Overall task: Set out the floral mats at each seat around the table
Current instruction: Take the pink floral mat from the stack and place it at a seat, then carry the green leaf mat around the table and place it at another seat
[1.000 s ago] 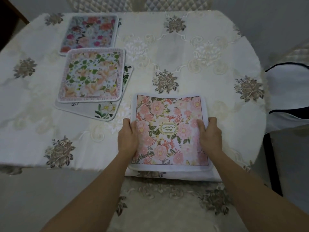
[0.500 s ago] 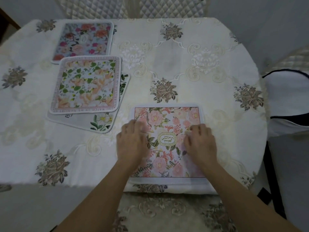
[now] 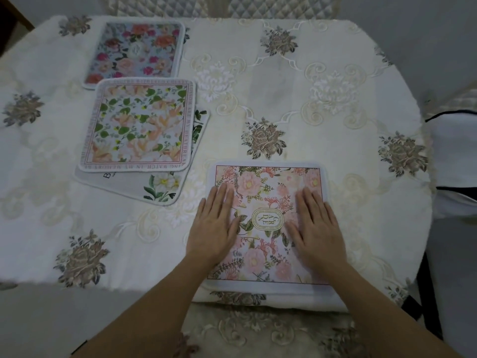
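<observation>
Floral mats on show, Lee, and the pink mat [image 3: 268,244] lies flat at the near edge of the table [image 3: 402,241], its near border right at the lip. Both hands are down on it.

Flat hands too, Jo. The left hand [image 3: 214,228] presses the mat's left side, fingers straight and together, with its outer part off on the tablecloth [image 3: 154,241]. The right hand [image 3: 318,228] is spread over the right half. Nothing gripped, nothing pinched: it looks to me like a smoothing-down.

How would these handle, do you reckon?

Light and soft, I'd judge: thin fabric, a stitched white border, rounded corners. One would likely droop if lifted by a single corner, so two hands on opposite side edges is the way. On that glossy embroidered cloth a mat could slide or drag the cloth along, so lift, don't shove.

Three more to place, by my count.

Yes, all toward the far left corner. The rose mat [image 3: 136,52] lies nearest the far edge. The green-leaf mat [image 3: 139,127] overlaps its near border and sits on top of a white mat [image 3: 160,184], which pokes out askew beneath. Top one first, I'd say.

And the room?

Dim light, a table with rounded corners under cream cloth with brown rose motifs. A quilted chair [image 3: 232,6] stands at the far edge and a covered chair [image 3: 454,156] at the right edge. Seats for the rest, I'd guess.
</observation>
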